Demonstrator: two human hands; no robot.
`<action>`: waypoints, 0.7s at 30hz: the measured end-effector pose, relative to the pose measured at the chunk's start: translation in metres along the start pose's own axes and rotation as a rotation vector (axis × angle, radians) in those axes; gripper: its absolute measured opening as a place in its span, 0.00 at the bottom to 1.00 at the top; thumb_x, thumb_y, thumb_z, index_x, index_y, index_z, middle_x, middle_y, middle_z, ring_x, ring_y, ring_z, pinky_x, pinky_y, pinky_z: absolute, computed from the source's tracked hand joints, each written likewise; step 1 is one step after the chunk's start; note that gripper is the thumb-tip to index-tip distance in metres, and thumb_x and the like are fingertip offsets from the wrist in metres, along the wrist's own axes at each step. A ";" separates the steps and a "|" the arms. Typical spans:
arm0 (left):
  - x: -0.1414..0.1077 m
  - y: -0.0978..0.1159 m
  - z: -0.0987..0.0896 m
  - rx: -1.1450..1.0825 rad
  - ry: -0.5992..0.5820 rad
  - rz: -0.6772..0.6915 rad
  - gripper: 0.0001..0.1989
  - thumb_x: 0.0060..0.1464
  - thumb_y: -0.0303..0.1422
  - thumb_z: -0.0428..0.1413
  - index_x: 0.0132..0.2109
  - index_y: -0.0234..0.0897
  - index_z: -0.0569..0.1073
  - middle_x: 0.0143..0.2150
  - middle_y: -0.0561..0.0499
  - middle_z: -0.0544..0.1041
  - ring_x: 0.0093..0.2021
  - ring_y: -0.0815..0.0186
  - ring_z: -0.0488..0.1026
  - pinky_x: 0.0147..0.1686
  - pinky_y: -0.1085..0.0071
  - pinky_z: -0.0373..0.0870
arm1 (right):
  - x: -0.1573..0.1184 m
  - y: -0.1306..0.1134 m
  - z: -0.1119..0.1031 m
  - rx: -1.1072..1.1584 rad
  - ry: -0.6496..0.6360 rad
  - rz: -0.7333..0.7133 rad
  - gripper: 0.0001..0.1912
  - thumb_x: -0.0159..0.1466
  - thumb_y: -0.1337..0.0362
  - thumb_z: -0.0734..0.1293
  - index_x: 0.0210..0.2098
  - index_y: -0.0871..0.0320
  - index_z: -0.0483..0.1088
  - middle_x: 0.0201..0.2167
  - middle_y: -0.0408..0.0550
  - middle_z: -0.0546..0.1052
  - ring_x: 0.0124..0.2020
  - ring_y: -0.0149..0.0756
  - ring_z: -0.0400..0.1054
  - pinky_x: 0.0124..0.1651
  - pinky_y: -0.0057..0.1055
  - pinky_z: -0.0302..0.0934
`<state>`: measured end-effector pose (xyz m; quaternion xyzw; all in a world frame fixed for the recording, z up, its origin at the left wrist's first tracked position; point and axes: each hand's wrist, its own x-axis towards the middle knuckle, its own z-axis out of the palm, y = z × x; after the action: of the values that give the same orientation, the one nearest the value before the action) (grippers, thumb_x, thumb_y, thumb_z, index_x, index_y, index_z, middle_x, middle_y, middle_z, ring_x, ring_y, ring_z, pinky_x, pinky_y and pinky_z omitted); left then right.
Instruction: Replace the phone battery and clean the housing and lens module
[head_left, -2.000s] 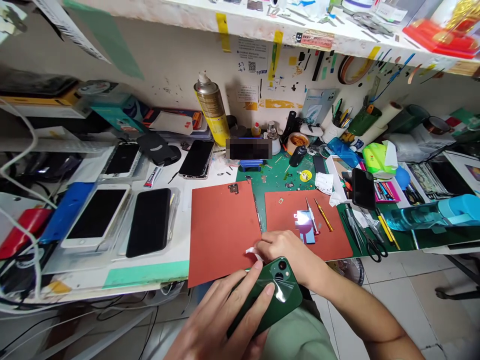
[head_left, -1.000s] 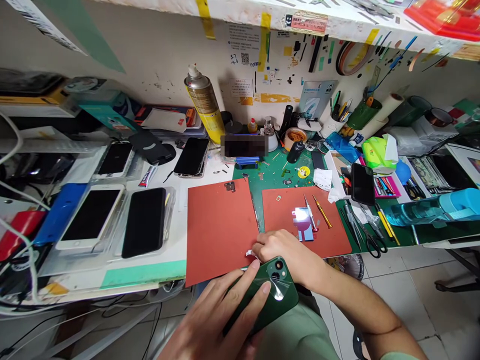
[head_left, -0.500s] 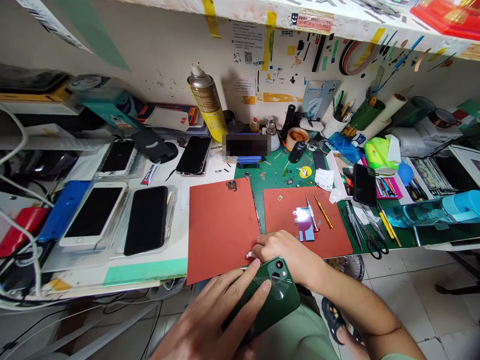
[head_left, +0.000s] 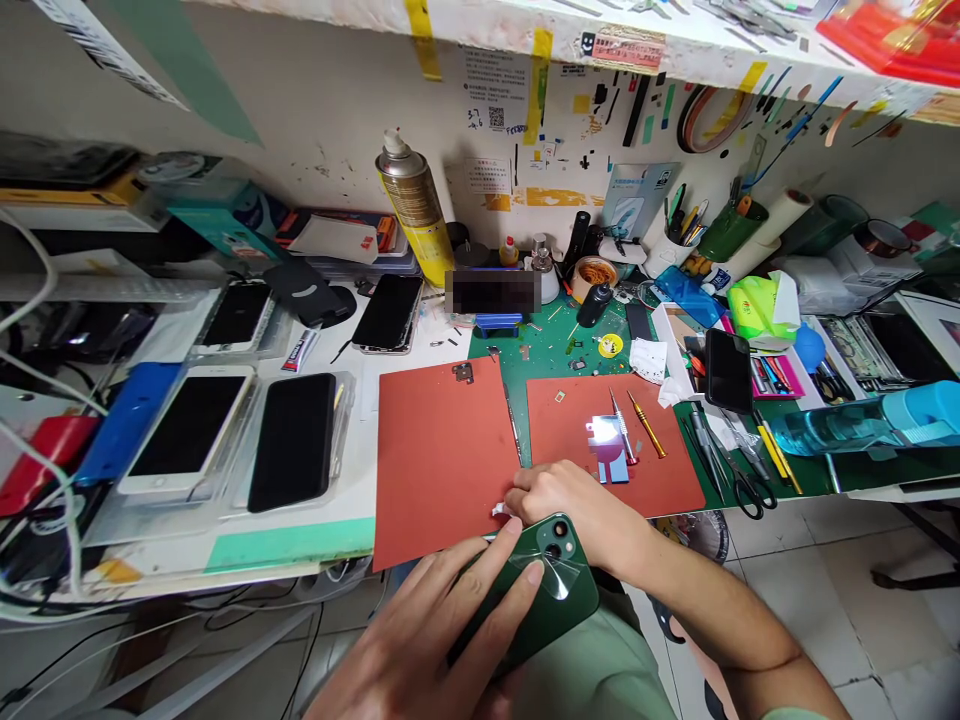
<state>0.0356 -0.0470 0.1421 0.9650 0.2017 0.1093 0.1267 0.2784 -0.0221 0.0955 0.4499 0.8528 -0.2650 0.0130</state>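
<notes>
A dark green phone (head_left: 544,610) is tilted above my lap at the front edge of the table, its back and camera lenses facing up. My left hand (head_left: 442,625) grips it, fingers spread over the back. Clear film with bright reflections shows near the lenses. Just behind the phone's top edge is my right hand (head_left: 562,500), curled, with a small white scrap (head_left: 500,510) at its fingertips. Its fingers are closed on that scrap, over the edge of the left red mat (head_left: 442,450).
The right red mat (head_left: 660,475) bears a shiny film piece (head_left: 609,450) and screwdrivers (head_left: 647,424). Scissors (head_left: 752,490) and a blue bottle (head_left: 847,425) lie to the right. Several phones rest at left, near a spray can (head_left: 416,210).
Both hands stay almost in place. The reflections on the clear film over the phone's back have shifted and spread.
</notes>
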 end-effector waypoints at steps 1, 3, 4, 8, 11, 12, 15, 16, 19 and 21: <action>0.000 0.000 -0.001 -0.003 0.002 -0.002 0.26 0.72 0.29 0.49 0.74 0.38 0.66 0.74 0.42 0.69 0.70 0.53 0.70 0.66 0.59 0.73 | 0.000 0.000 0.000 0.001 0.000 0.000 0.11 0.76 0.63 0.66 0.43 0.59 0.81 0.37 0.49 0.82 0.35 0.37 0.74 0.29 0.37 0.43; 0.001 0.000 -0.001 -0.008 0.005 0.000 0.26 0.72 0.29 0.49 0.74 0.38 0.66 0.74 0.42 0.69 0.70 0.53 0.70 0.66 0.59 0.73 | 0.000 0.000 0.000 0.001 0.001 0.000 0.10 0.76 0.63 0.67 0.44 0.59 0.81 0.37 0.49 0.82 0.35 0.37 0.74 0.29 0.37 0.43; 0.002 0.000 -0.002 -0.008 0.006 0.003 0.26 0.73 0.29 0.49 0.74 0.38 0.66 0.74 0.42 0.69 0.70 0.53 0.70 0.66 0.59 0.73 | 0.000 0.000 0.001 0.002 0.002 -0.001 0.11 0.76 0.63 0.66 0.43 0.59 0.81 0.37 0.49 0.82 0.35 0.37 0.75 0.29 0.37 0.43; 0.002 0.000 -0.002 -0.006 0.009 0.011 0.26 0.72 0.29 0.50 0.74 0.36 0.66 0.75 0.40 0.68 0.70 0.52 0.70 0.66 0.58 0.73 | 0.001 0.000 0.002 0.002 0.006 -0.003 0.11 0.76 0.63 0.66 0.43 0.59 0.81 0.37 0.49 0.82 0.35 0.37 0.75 0.29 0.37 0.44; 0.001 0.001 -0.001 -0.002 0.008 0.011 0.26 0.72 0.28 0.51 0.74 0.35 0.66 0.75 0.39 0.68 0.70 0.51 0.70 0.66 0.57 0.73 | 0.001 0.000 0.002 0.000 0.013 -0.001 0.12 0.77 0.63 0.65 0.42 0.60 0.80 0.36 0.49 0.82 0.34 0.37 0.74 0.29 0.37 0.43; 0.001 0.001 0.000 0.001 0.006 0.011 0.26 0.72 0.28 0.51 0.74 0.35 0.66 0.75 0.39 0.68 0.70 0.51 0.70 0.66 0.57 0.73 | 0.001 -0.001 0.001 -0.002 0.015 0.001 0.13 0.77 0.63 0.65 0.42 0.60 0.80 0.36 0.49 0.81 0.34 0.36 0.74 0.29 0.37 0.43; 0.000 0.000 0.003 0.006 0.015 0.016 0.27 0.72 0.28 0.50 0.74 0.35 0.66 0.75 0.39 0.68 0.70 0.51 0.70 0.65 0.57 0.74 | 0.002 -0.001 0.000 -0.002 0.026 0.001 0.14 0.78 0.63 0.64 0.40 0.60 0.80 0.35 0.50 0.81 0.33 0.36 0.73 0.29 0.36 0.42; 0.000 -0.001 0.003 0.006 0.016 0.016 0.27 0.72 0.28 0.50 0.74 0.35 0.65 0.75 0.39 0.68 0.70 0.51 0.70 0.65 0.57 0.74 | 0.002 -0.001 0.000 0.002 0.031 -0.002 0.14 0.78 0.63 0.64 0.40 0.60 0.80 0.35 0.50 0.81 0.33 0.36 0.73 0.29 0.36 0.42; 0.000 -0.002 0.003 0.011 0.025 0.024 0.27 0.71 0.27 0.50 0.74 0.36 0.65 0.75 0.39 0.68 0.70 0.50 0.70 0.65 0.56 0.74 | 0.003 -0.001 0.001 0.012 0.043 -0.007 0.15 0.78 0.63 0.64 0.40 0.60 0.79 0.35 0.50 0.81 0.32 0.36 0.72 0.29 0.36 0.43; -0.001 -0.003 0.003 0.010 0.033 0.026 0.27 0.71 0.27 0.51 0.74 0.35 0.65 0.75 0.39 0.68 0.69 0.50 0.71 0.65 0.55 0.74 | 0.004 0.000 0.003 0.016 0.049 -0.005 0.15 0.78 0.62 0.64 0.39 0.60 0.79 0.34 0.50 0.80 0.32 0.36 0.72 0.29 0.35 0.43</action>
<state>0.0348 -0.0455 0.1384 0.9662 0.1920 0.1258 0.1171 0.2757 -0.0208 0.0919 0.4543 0.8518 -0.2607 -0.0123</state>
